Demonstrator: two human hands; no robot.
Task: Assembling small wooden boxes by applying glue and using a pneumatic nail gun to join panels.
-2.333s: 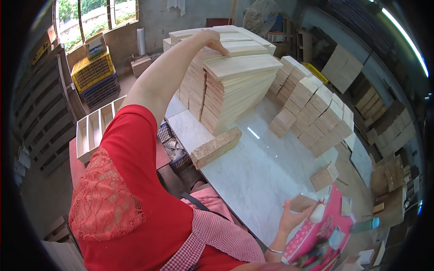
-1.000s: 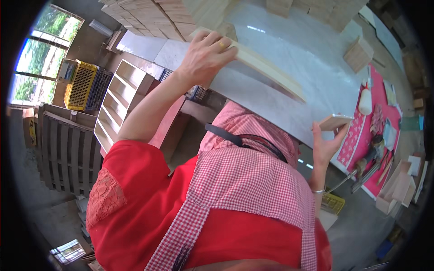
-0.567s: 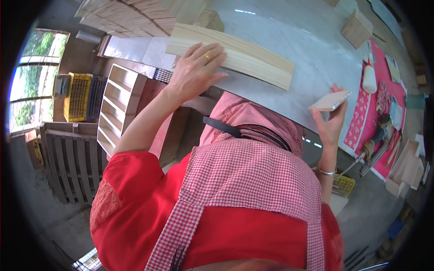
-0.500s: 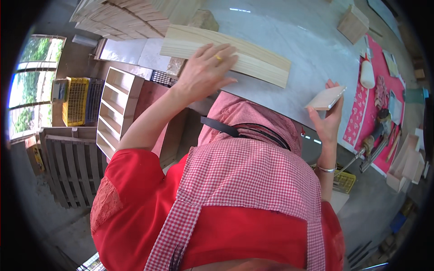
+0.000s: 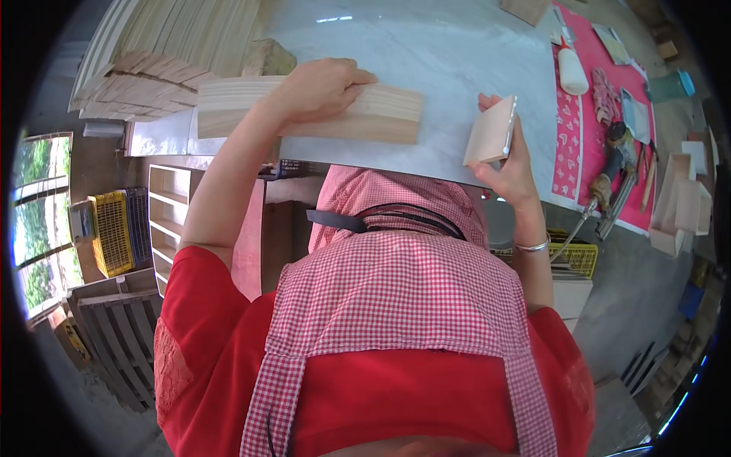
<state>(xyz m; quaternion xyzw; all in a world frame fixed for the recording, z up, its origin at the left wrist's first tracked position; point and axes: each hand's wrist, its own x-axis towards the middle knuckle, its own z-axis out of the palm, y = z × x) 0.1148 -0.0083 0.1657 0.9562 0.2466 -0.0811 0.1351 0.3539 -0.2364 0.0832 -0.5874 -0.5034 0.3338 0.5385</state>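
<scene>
A long pale wooden board (image 5: 388, 116) lies along the near edge of the light table, and my left hand (image 5: 324, 90) is closed over its middle, fingers bent down onto it. My fingertips there are partly hidden behind the hand. On the right, a small thin wooden panel (image 5: 489, 134) is held tilted up in my right hand (image 5: 509, 169), thumb on the near side and fingers behind. Whitish spots, which look like glue, run along the panel's right edge. The panel and the long board are apart.
Stacked boards (image 5: 164, 80) fill the far left, beside a rough block (image 5: 270, 58). On a pink cloth (image 5: 565, 145) at right are a white squeeze bottle (image 5: 571, 70) and an air tool (image 5: 605, 179). A compartmented wooden frame (image 5: 169, 202) stands left below the table.
My left hand has gone from lying flat with fingers stretched to curling over the long board, which now sits straighter. My right hand still holds the panel, now more upright. The view has shifted.
</scene>
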